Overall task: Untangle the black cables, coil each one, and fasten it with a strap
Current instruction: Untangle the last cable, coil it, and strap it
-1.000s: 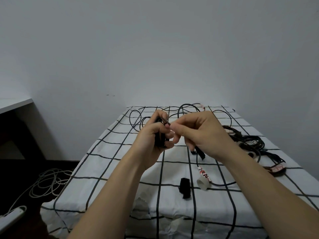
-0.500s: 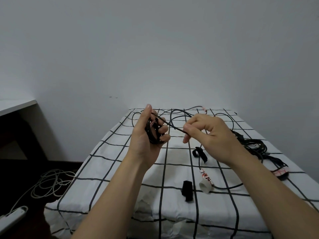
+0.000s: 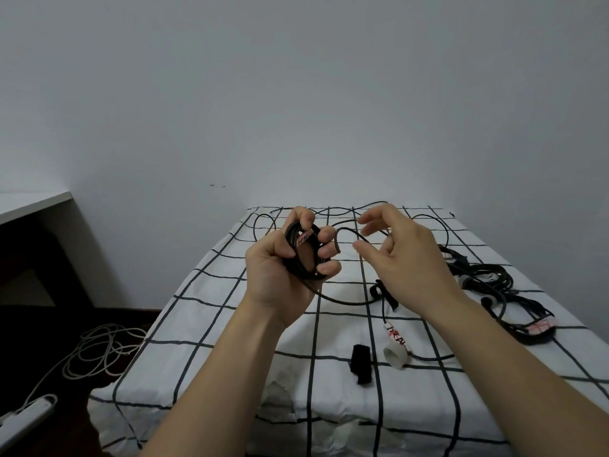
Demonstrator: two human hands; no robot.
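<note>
— Where is the cable right now?

— The left hand grips a coil of black cable, held up above the far half of the bench, which is covered by a checked cloth. Its fingers curl round the loops from the right and the thumb lies over the top. A label with red marks shows on the coil.

— And the other hand?

— The right hand hangs just beside the coil. Its fingers are loosely spread and half bent, and I see them pinching nothing. A loop of the cable arcs out of the coil's top toward those fingertips, but I cannot tell whether it touches them. A loose length sags from the coil's underside to the cloth below the right hand.

— Any straps about?

— A black strap lies near the front edge, just beside a white ring. A second strap lies further back, partly hidden by the right wrist.

— Other cables?

— A bundle of black cables lies on the right side of the bench, and a thin black cable loops along the far edge. On the floor to the left lie white cords and a power strip.
</note>
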